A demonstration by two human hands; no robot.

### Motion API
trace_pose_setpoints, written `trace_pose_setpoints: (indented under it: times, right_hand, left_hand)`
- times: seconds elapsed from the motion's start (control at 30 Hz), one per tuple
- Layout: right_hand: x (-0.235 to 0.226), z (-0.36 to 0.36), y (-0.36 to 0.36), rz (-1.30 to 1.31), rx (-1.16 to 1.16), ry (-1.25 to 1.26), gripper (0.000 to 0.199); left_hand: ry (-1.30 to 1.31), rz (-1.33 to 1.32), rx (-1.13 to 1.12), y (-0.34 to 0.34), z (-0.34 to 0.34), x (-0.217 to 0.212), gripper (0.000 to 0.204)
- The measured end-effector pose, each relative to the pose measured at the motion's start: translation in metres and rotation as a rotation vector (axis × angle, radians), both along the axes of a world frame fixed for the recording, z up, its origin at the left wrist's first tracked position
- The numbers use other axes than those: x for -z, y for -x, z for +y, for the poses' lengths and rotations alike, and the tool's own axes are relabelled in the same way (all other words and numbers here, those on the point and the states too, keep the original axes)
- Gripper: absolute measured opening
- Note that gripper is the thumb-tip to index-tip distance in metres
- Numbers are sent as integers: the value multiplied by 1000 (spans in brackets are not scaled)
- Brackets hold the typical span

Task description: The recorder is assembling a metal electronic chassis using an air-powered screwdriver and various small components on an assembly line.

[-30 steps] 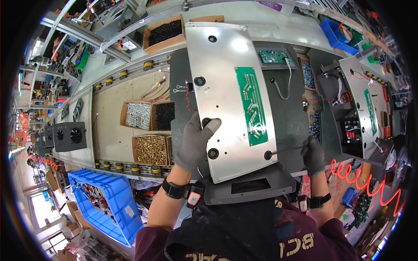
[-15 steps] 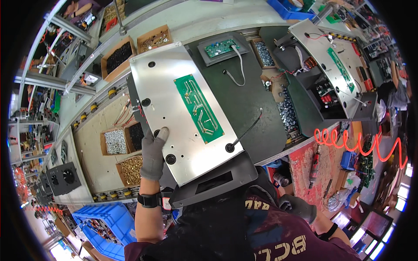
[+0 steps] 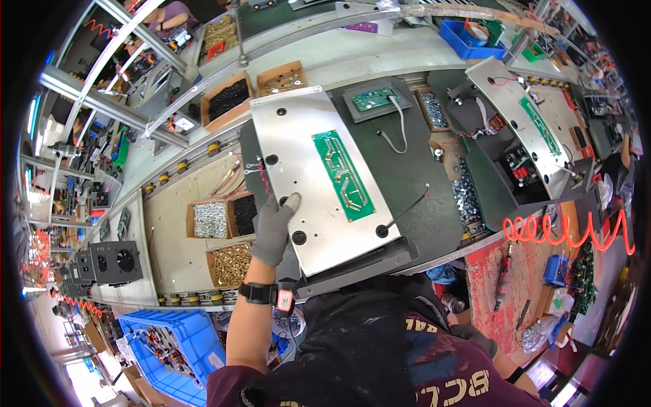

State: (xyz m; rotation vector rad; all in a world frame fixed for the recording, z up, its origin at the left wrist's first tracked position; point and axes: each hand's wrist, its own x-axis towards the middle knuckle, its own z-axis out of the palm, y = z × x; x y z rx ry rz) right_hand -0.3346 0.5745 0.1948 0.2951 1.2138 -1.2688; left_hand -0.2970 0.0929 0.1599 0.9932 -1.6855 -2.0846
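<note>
My left hand [image 3: 274,229], in a grey glove, grips the left edge of a silver metal panel [image 3: 306,178]. Its thumb lies on top and the other fingers go under the edge, out of sight. A long green circuit board [image 3: 344,176] is fixed to the panel, which has black grommets and a short black cable [image 3: 409,210] at its near right corner. Along the panel's near end runs a dark grey casing [image 3: 363,266], close to my body. My right hand [image 3: 475,336], also gloved, is low beside my right side; its fingers are mostly hidden.
A grey plate with a circuit board [image 3: 374,99] and a ribbon cable lies beyond the panel. Another open unit [image 3: 536,146] stands right. Cardboard boxes of small parts [image 3: 230,266] line the left, and a blue crate [image 3: 169,353] sits below. A coiled orange hose [image 3: 549,232] hangs at right.
The view has shifted, so the bench appears farther right. The casing's near face shows less than before. My right hand has sunk lower against my side; my left hand keeps its grip.
</note>
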Motion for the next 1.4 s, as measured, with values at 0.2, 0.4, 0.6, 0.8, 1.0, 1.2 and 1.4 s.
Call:
trace_pose_setpoints:
  times: [0.2,0.4,0.6,0.8,1.0,1.2,1.4]
  right_hand:
    - [41,-6,35,283,-87,133,31]
    - [38,-61,55,410,-269,349,31]
    - [19,-96,123,789,-492,230,23]
    - [20,-248,210,1394,-391,87,24]
    - [39,-313,216,788,-627,17,24]
    - [28,-303,197,520,-316,308,51]
    - [23,-283,180,676,-249,221,51]
  left_hand:
    - [7,30,21,1,3,3,48]
    - [36,-32,31,3,-1,-1,46]
    - [38,4,58,2,-3,3,45]
    - [306,-316,105,-1,-10,8,51]
    - [615,-678,225,4,-5,-21,60]
    - [697,-688,218,-6,1,-4,64]
    - [678,-612,220,-17,26,11,75]
